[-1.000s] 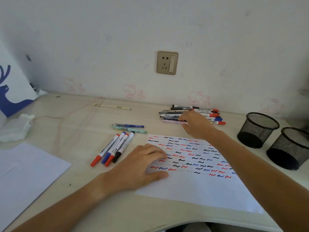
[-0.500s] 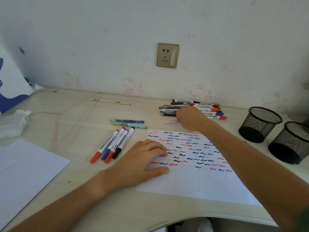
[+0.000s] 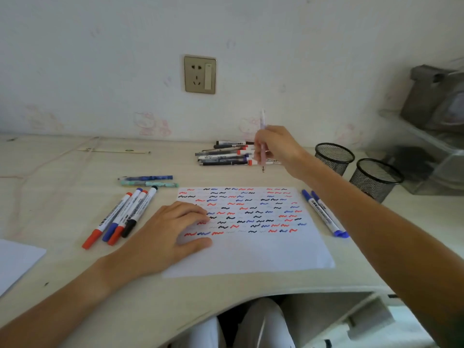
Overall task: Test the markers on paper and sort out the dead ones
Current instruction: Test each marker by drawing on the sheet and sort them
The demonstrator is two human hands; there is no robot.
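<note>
The right hand (image 3: 276,146) pinches a thin pale pen (image 3: 262,141) at mid-barrel, holding it nearly upright above the desk (image 3: 62,172), tip down, just in front of the pile (image 3: 226,154) of untested markers by the wall. The left hand (image 3: 163,237) lies flat with fingers (image 3: 193,212) spread, holding nothing and pressing the left edge of the paper (image 3: 251,252), which already carries rows of red, blue and black squiggles. Four markers (image 3: 120,217) lie together left of the sheet, two pens (image 3: 148,180) behind them, two blue markers (image 3: 324,212) on the right, and two mesh cups (image 3: 356,167) farther right. The pen looks light, stiff and smooth, so a grip nearer the tip would likely steady the stroke; the paper is thin and would slide if unpinned.
</note>
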